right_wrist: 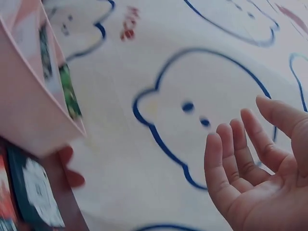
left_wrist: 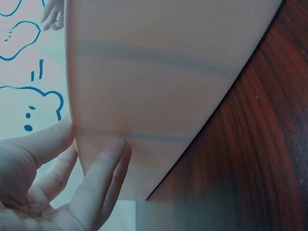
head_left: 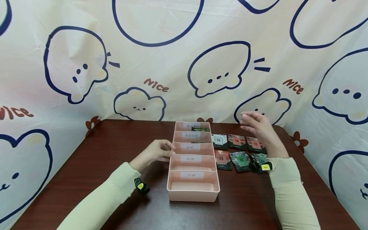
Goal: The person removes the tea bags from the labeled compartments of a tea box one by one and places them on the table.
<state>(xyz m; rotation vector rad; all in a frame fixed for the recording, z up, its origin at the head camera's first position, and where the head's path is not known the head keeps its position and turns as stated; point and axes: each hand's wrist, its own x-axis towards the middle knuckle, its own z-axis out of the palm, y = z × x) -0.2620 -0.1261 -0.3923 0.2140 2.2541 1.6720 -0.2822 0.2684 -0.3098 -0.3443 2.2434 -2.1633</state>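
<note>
A long pink divided box [head_left: 193, 195] stands on the table, its compartments marked with white labels in Chinese characters naming teas. My left hand [head_left: 155, 151] touches the box's left rim near the middle; in the left wrist view its extended fingers [left_wrist: 98, 180] rest against the outer wall. Green packets [head_left: 200, 129] lie in the farthest compartment, and another packet edge shows one compartment nearer. The two nearest compartments hold nothing. My right hand [head_left: 260, 127] is raised above the far right of the table, its fingers loosely spread with nothing in them.
Right of the box lie two rows of square tea sachets: a white-fronted one [head_left: 219, 140], red-fronted ones [head_left: 237, 141] and green-fronted ones [head_left: 241, 160]. The right forearm partly covers the rightmost sachets. A printed cloth [head_left: 178, 64] hangs behind the dark wooden table [head_left: 120, 137].
</note>
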